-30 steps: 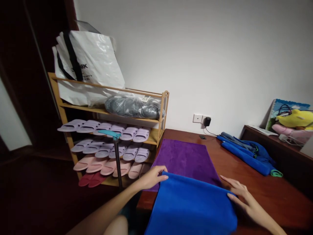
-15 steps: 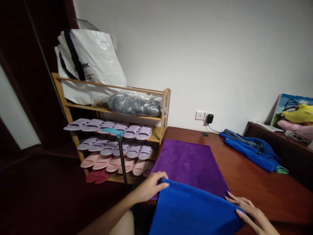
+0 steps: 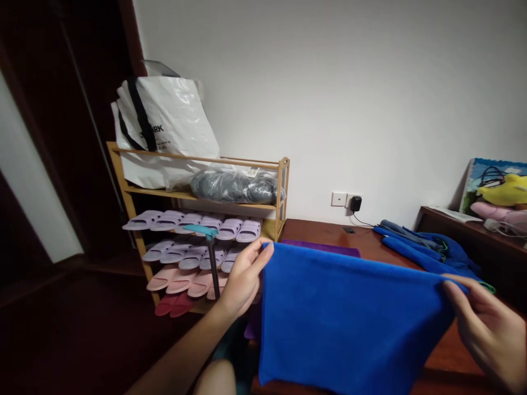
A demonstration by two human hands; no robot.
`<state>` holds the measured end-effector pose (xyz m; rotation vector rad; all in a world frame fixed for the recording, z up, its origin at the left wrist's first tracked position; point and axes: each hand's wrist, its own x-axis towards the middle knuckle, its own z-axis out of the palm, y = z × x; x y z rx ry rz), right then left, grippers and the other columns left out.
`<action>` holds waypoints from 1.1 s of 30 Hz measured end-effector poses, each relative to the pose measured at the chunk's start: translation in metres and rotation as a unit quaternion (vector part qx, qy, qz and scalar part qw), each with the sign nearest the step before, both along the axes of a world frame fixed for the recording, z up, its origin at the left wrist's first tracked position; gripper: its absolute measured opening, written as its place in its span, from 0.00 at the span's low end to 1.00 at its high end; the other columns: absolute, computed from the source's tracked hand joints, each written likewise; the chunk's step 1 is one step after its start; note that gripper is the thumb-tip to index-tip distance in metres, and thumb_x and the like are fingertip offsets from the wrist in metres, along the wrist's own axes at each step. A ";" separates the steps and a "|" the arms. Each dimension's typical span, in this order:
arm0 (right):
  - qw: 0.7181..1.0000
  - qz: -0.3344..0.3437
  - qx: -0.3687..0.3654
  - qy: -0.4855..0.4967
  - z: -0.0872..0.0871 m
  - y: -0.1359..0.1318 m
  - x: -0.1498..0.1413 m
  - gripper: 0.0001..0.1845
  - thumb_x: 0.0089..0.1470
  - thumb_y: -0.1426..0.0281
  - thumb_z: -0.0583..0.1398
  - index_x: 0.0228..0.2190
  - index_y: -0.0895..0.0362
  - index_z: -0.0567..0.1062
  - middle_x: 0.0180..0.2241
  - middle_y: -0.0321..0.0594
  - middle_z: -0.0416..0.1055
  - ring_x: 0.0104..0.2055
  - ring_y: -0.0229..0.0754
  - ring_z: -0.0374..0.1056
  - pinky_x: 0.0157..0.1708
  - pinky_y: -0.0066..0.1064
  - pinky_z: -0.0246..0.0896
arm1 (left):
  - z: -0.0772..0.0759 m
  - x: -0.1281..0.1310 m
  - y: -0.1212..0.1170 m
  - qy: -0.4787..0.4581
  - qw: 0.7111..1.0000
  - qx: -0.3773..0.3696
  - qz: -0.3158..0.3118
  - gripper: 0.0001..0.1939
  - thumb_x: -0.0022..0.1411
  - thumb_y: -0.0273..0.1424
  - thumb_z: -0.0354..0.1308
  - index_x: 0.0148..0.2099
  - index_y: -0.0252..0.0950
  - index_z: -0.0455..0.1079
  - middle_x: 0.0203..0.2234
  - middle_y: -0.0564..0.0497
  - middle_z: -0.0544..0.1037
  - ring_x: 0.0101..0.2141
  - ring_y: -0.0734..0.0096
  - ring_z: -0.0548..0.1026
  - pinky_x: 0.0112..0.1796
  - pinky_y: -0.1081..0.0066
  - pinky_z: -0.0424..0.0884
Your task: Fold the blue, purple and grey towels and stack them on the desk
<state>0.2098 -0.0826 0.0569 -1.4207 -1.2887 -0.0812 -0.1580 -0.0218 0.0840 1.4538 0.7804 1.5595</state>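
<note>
A blue cloth [image 3: 349, 318] hangs stretched between my two hands, its upper edge pulled nearly straight. My left hand [image 3: 247, 277] pinches the top left corner between thumb and fingers. At the other end, my right hand [image 3: 486, 323] grips the top right corner, its thumb in front. Behind the blue cloth a purple cloth [image 3: 321, 248] lies on the brown wooden table [image 3: 317, 227]; most of it is hidden, with only its far strip and a bit at the left showing.
A wooden rack [image 3: 284, 184] on the left holds rows of slippers [image 3: 201, 256], bagged grey items [image 3: 234, 185] and a white bag [image 3: 168, 118]. A pole with a blue top [image 3: 212, 258] stands before it. Folded blue cloths [image 3: 428, 247] lie at the table's right; a black plug [image 3: 355, 204] sits in the wall.
Both hands have raised the blue cloth and spread it wider, the right hand moving outward to the right. It now covers most of the purple cloth from view.
</note>
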 end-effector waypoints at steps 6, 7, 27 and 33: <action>0.988 -0.064 0.140 -0.016 0.061 0.012 -0.015 0.18 0.50 0.53 0.57 0.33 0.54 0.75 0.25 0.35 0.68 0.24 0.35 0.61 0.26 0.28 0.55 | 0.046 0.014 0.012 0.059 0.941 0.233 0.240 0.13 0.66 0.41 0.51 0.34 0.36 0.63 0.22 0.58 0.59 0.22 0.77 0.57 0.24 0.78 0.57; 0.986 -0.065 0.152 -0.015 0.068 0.015 -0.015 0.17 0.50 0.54 0.57 0.34 0.54 0.75 0.25 0.35 0.68 0.24 0.34 0.60 0.25 0.28 0.54 | 0.053 0.016 0.014 0.064 0.930 0.258 0.255 0.13 0.66 0.40 0.51 0.34 0.36 0.62 0.22 0.58 0.59 0.22 0.77 0.57 0.24 0.78 0.57; 0.975 0.213 -0.041 0.056 0.058 0.165 0.005 0.26 0.44 0.48 0.59 0.31 0.59 0.74 0.24 0.35 0.69 0.25 0.35 0.61 0.25 0.27 0.55 | 0.041 0.019 0.130 0.104 0.981 0.067 0.148 0.13 0.60 0.37 0.56 0.27 0.35 0.64 0.18 0.58 0.63 0.22 0.76 0.64 0.23 0.78 0.58; 0.967 0.213 -0.137 0.034 -0.018 0.229 0.002 0.28 0.42 0.46 0.59 0.27 0.61 0.75 0.22 0.37 0.70 0.25 0.37 0.62 0.26 0.28 0.56 | -0.020 0.016 0.187 0.203 0.965 -0.068 0.152 0.09 0.61 0.32 0.59 0.32 0.30 0.69 0.26 0.54 0.71 0.28 0.71 0.72 0.30 0.72 0.68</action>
